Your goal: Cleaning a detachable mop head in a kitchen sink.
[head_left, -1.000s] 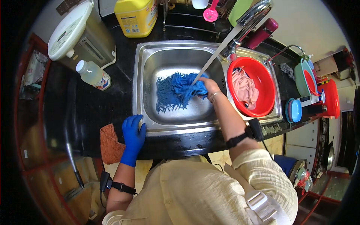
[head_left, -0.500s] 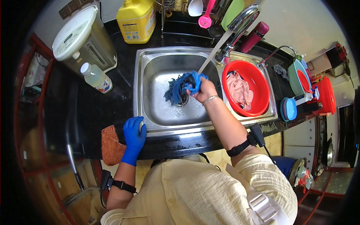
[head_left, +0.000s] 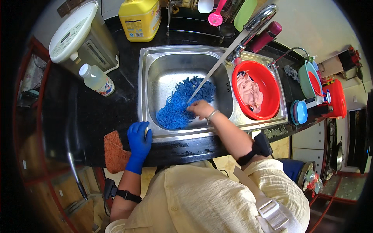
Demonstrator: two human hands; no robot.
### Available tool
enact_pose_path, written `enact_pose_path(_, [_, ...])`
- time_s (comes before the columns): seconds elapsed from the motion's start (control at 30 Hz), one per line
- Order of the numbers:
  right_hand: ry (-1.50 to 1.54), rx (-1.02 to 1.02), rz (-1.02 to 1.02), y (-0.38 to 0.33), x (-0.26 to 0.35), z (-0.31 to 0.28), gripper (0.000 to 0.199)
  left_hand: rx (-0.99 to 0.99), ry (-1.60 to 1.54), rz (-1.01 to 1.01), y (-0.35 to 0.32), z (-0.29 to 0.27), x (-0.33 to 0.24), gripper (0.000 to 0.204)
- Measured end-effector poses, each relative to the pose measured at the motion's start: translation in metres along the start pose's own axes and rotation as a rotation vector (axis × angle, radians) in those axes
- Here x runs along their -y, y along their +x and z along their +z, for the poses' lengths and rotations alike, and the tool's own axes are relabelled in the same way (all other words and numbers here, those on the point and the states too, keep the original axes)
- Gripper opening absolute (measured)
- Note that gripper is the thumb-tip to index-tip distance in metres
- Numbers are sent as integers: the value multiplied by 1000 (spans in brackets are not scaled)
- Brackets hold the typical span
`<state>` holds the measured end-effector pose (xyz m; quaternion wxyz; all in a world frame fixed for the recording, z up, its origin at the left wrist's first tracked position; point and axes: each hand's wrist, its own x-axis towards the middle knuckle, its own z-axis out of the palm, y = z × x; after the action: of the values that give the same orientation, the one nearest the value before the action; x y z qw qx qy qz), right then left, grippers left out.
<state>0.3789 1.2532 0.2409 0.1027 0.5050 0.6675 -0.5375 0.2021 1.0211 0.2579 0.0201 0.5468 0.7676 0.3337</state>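
A wet blue mop head of stringy strands lies spread over the bottom of the steel sink. My right hand, bare with a bracelet at the wrist, is at its right side, fingertips pinched on some strands. Water from the tap falls in a stream onto the mop head just beyond my fingers. My left hand, in a blue rubber glove, rests at the sink's near left corner, fingers lying over the counter edge and thumb apart. Left of it is a rust-brown cloth.
A red basin with pink cloth stands right of the sink. On the left counter are an electric water boiler, a capped bottle and a yellow jug. Small bowls stand beyond the basin.
The bunched mop head, held up under the tap, has dropped and spread across the sink bottom. My right hand has moved down and nearer to me. My left hand has stayed in place.
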Motion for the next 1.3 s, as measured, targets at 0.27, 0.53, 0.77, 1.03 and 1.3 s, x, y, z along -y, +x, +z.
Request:
enact_pose_path(0.27, [-307,-446,216,118,-35,-35,90,8,33,11,1,2,1,27])
enact_pose_path(0.53, [-360,-295,-358,91,-18,-39,34,-17,-28,12,2,-1,-3,26])
enact_pose_path(0.77, [367,-567,-188,88,-44,-80,45,5,2,31,7,5,-1,24])
enact_pose_path(1.03, [49,-1236,-469,16,16,-156,37,-119,-188,-118,-12,-2,10,35])
enact_pose_path(1.3, [-108,-838,-217,9,3,-208,54,-647,-134,-382,89,-36,72,87])
